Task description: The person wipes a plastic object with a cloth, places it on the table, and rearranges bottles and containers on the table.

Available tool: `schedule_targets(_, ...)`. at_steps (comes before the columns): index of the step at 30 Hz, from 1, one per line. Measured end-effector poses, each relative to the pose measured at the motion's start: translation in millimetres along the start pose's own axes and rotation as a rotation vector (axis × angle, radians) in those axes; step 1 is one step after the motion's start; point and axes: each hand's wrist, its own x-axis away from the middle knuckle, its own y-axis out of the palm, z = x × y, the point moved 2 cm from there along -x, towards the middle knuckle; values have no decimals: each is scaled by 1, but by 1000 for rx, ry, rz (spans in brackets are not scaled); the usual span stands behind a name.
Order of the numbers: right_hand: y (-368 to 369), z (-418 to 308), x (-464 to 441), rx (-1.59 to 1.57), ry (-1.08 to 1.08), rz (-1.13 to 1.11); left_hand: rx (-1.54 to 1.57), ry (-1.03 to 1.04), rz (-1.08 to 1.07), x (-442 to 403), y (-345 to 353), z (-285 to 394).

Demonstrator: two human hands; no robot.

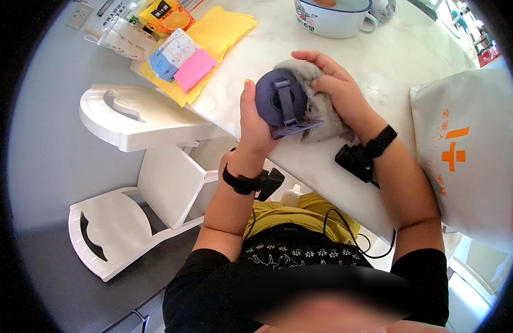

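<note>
A dark blue round object (270, 100) with a strap-like bar and a flat flap is held above the table's near edge. My left hand (255, 122) grips it from the left side, thumb pointing up. My right hand (342, 91) holds a grey fluffy cloth (326, 114) against the object's right side. The fingers behind the object and in the cloth are partly hidden. Both wrists wear black straps with small black devices.
A white enamel pot (335, 19) stands at the table's far side. Yellow cloths (228, 30), a pink packet (194, 70) and drink pouches (166, 18) lie at the upper left. A large white bag (470, 150) is at the right. White chairs (170, 186) stand at the left.
</note>
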Motion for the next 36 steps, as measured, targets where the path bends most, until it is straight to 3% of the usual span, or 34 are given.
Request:
schedule_targets(1, -4, 1, 0, -174, 103, 74, 0, 1, -1, 0, 0, 1)
schedule_targets(4, -17, 8, -4, -342, 133, 155, 143, -3, -64, -1, 0, 4)
schedule_targets(6, -16, 6, -1, -391, 149, 112, 242, -35, -228, -3, -6, 3)
schedule_targets(10, -13, 4, -1, -38, -81, 223, 283, -57, -275, -4, -11, 3)
schedule_targets(12, -14, 2, 0, 128, -193, 239, 62, -29, -14, -3, -5, 1)
schedule_targets(15, -4, -4, 1, 360, -299, 112, 71, -42, 23, -3, 0, 0)
schedule_targets(19, -6, 3, 1, 92, -238, 187, 28, -22, -27, -2, 0, -1)
schedule_targets(21, -7, 5, 0, 447, -181, 57, 81, -17, -34, -2, 0, -1)
schedule_targets(22, -8, 5, -1, 446, -181, 54, 81, -16, -32, -3, 0, 0)
schedule_targets(25, -13, 9, -3, 449, -50, 140, 2, -65, 29, -8, -6, 2)
schedule_targets(27, -18, 9, -2, 546, -123, 326, 80, -166, -187, -9, -10, 4)
schedule_targets(28, -19, 8, -3, 545, -125, 325, 78, -164, -188, -9, -7, 5)
schedule_targets(30, -24, 4, -4, 61, -252, 381, 4, -174, -155, -7, 1, 6)
schedule_targets(35, -20, -2, 5, -44, -203, 154, -55, -136, -120, -5, 4, 7)
schedule_targets(36, -13, -5, 3, 207, -295, -5, -13, -125, -98, -5, 6, 7)
